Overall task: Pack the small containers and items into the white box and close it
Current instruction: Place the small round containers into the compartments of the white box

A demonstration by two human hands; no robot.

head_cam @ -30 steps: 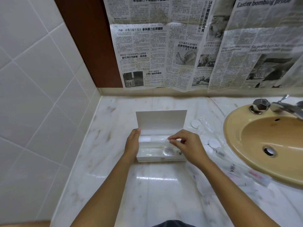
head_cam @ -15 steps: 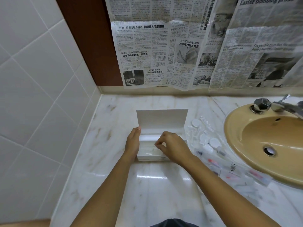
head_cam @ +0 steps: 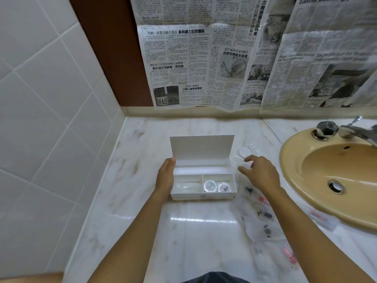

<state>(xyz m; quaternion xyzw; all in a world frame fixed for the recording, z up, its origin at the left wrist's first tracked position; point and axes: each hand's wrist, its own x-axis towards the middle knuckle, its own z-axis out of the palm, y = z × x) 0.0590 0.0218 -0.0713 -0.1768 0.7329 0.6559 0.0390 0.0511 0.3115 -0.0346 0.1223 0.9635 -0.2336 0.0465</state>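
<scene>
Between the hands, open box [head_cam: 204, 195] runs left-to-right, lid upright behind, two round containers [head_cam: 210, 186] in its right compartment; left hand [head_cam: 166, 177] flat against it, right hand [head_cam: 260, 173] relaxed, empty.

Soft overhead light, glare stripe on marble counter [head_cam: 200, 220], wide-angle bowed edges, blurry right side

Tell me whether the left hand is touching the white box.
Touching. The head view shows the left hand lying flat against the left end wall of the white box, with no gap visible between them.
</scene>
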